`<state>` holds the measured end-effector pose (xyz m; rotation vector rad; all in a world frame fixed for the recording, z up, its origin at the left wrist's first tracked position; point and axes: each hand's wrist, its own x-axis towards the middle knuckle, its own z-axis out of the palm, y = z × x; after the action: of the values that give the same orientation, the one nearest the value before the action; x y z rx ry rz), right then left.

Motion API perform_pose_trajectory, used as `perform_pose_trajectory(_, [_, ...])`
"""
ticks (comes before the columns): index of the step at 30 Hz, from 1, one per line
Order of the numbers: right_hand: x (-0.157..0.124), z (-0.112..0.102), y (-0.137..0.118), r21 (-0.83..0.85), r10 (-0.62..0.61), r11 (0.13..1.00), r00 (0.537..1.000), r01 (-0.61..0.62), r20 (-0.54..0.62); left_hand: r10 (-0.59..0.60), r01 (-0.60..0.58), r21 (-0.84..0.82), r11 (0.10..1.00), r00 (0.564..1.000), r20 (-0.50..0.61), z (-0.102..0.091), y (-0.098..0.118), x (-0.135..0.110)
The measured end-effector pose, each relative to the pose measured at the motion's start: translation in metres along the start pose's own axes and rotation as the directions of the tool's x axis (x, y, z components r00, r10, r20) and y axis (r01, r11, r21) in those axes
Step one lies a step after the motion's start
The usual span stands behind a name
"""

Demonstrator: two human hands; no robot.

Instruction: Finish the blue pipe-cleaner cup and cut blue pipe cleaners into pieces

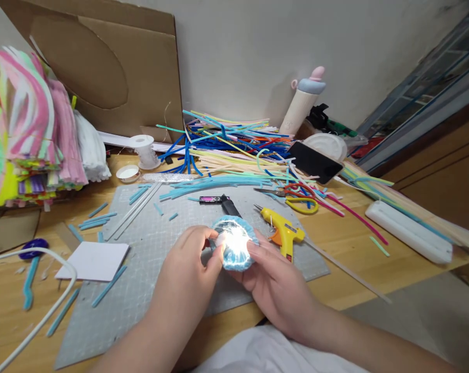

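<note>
A round, fuzzy light-blue pipe-cleaner piece glows bright white at its middle, and the glare hides its inner detail. My left hand pinches its left edge between thumb and fingers. From the right, my right hand grips it with the thumb on the front and the fingers beneath. Just behind the piece lies a black object, partly covered by it, beside a small purple-and-black battery-like cylinder. A yellow glue gun rests on the grey cutting mat, to the right of my hands.
Yellow-handled scissors and piles of coloured pipe cleaners lie at the back. A phone and a bottle are at back right. White paper, cut blue pieces and a white cable occupy the left.
</note>
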<state>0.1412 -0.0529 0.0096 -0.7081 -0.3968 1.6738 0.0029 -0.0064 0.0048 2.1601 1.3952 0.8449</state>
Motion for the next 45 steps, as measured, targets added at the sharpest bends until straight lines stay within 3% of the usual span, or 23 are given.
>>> perform_pose_trajectory(8, [0.01, 0.0, 0.003, 0.283, 0.107, 0.954, 0.994, -0.094, -0.032, -0.097, 0.096, 0.009, 0.995, 0.992, 0.086, 0.001, -0.002, 0.005])
perform_pose_trajectory(13, [0.012, 0.0, 0.007, 0.295, 0.124, 0.949, 0.992, -0.111, -0.026, -0.121, 0.118, 0.027, 0.993, 0.979, 0.161, 0.002, -0.006, 0.006])
perform_pose_trajectory(17, [0.011, 0.001, 0.006, 0.281, 0.131, 0.954, 0.989, -0.108, -0.063, -0.157, 0.165, -0.045, 0.985, 0.976, 0.153, 0.0, -0.004, 0.006])
perform_pose_trajectory(22, [0.014, 0.0, 0.003, 0.138, 0.114, 0.986, 0.982, -0.093, -0.148, -0.303, 0.338, -0.363, 0.869, 0.941, 0.151, -0.004, 0.0, 0.01])
perform_pose_trajectory(26, [0.015, -0.001, 0.003, -0.044, 0.025, 0.998, 0.978, -0.035, -0.207, -0.313, 0.506, -0.546, 0.667, 0.856, 0.411, -0.005, 0.004, 0.013])
perform_pose_trajectory(28, [0.013, 0.002, 0.002, -0.116, -0.043, 0.993, 0.982, 0.022, -0.181, -0.305, 0.525, -0.606, 0.598, 0.848, 0.433, -0.006, 0.007, 0.012])
perform_pose_trajectory(31, [0.01, 0.005, 0.0, -0.25, -0.12, 0.964, 0.986, 0.088, -0.116, -0.347, 0.511, -0.655, 0.557, 0.859, 0.376, -0.007, 0.012, 0.01])
perform_pose_trajectory(34, [0.012, 0.006, 0.0, -0.407, -0.162, 0.909, 0.976, 0.092, -0.143, -0.35, 0.526, -0.644, 0.556, 0.851, 0.392, -0.006, 0.013, 0.009])
perform_pose_trajectory(39, [0.016, 0.003, -0.002, -0.656, -0.264, 0.739, 0.962, 0.155, -0.071, -0.289, 0.445, -0.685, 0.577, 0.896, 0.338, -0.004, 0.006, 0.009])
perform_pose_trajectory(42, [0.016, 0.005, -0.004, -0.667, -0.357, 0.705, 0.933, 0.242, -0.039, -0.322, 0.478, -0.715, 0.51, 0.877, 0.357, -0.003, 0.006, 0.008])
perform_pose_trajectory(45, [0.016, 0.008, -0.004, -0.637, -0.315, 0.738, 0.949, 0.222, -0.035, -0.412, 0.519, -0.72, 0.46, 0.843, 0.345, -0.003, 0.01, 0.008])
